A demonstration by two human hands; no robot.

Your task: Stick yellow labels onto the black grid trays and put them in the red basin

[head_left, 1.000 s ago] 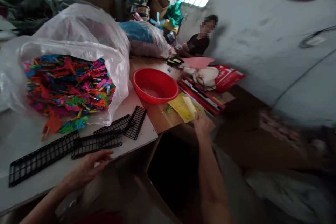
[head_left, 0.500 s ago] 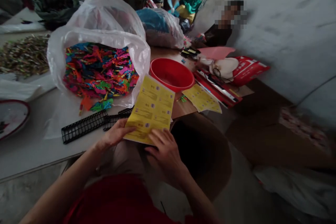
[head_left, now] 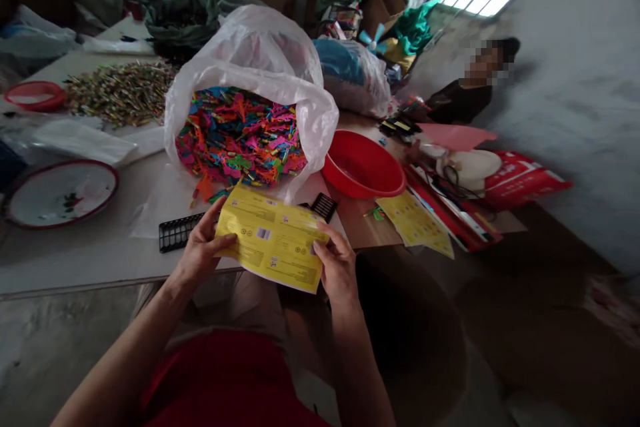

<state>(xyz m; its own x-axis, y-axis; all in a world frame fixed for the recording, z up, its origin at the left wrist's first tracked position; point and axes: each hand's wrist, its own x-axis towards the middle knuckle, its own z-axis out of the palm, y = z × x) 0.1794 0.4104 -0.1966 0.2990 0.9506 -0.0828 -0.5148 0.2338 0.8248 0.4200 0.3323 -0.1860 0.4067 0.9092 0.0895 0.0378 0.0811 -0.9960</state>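
Note:
A yellow printed label sheet [head_left: 273,233], with small text and barcodes, is held up in front of me by both hands. My left hand [head_left: 203,243] pinches its left edge, thumb on the printed face. At the opposite edge, my right hand [head_left: 337,260] grips the sheet with the thumb in front and fingers behind. Beyond the sheet, a clear plastic bag [head_left: 320,107] lies open, full of small colourful plastic pieces [head_left: 245,133]. A black plastic grid tray [head_left: 177,232] rests on the table, partly covered by my left hand and the sheet.
A red basin [head_left: 365,163] stands right of the bag, with more yellow sheets [head_left: 417,220] by the table edge. An enamel plate [head_left: 63,193] and a heap of small pieces [head_left: 120,90] are at left. Below right is a dark open container [head_left: 405,320]. A person [head_left: 463,100] is at the back right.
My right hand has moved from the sheet's lower front to its right edge. The sheet has turned from upright to sideways. My view has shifted left.

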